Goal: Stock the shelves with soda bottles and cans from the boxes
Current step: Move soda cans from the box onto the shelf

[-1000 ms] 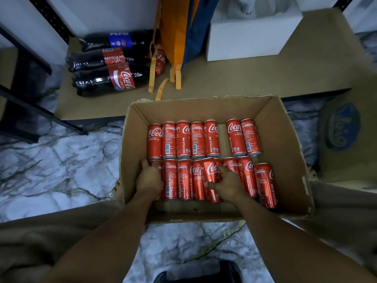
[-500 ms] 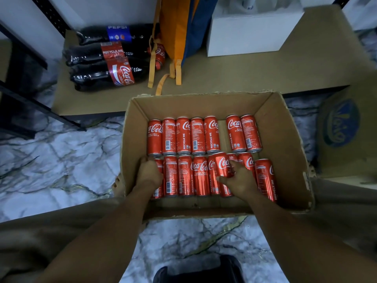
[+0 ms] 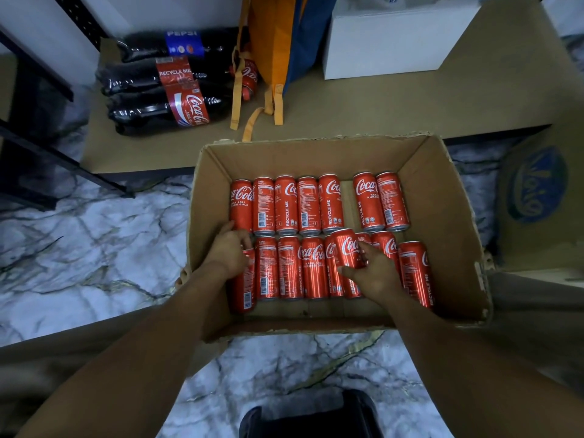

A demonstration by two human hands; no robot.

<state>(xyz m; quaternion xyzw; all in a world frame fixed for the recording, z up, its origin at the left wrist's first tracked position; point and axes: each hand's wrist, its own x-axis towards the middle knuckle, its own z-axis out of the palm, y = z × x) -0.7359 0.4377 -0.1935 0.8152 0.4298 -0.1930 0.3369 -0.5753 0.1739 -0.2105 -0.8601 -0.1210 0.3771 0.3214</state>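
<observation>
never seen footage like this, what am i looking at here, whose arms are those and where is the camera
There is no machine here. A person wears one wide-angle camera on the head, so you look down along their two bare arms. The cardboard box stands on a marble floor and holds red Coca-Cola cans lying in two rows. The right hand pinches a raised can, tilted above the near row. The left hand curls over the end of the leftmost can in that row. Beyond the box, soda bottles lie on a flat cardboard sheet, beside an orange and blue bag and a white box.
</observation>
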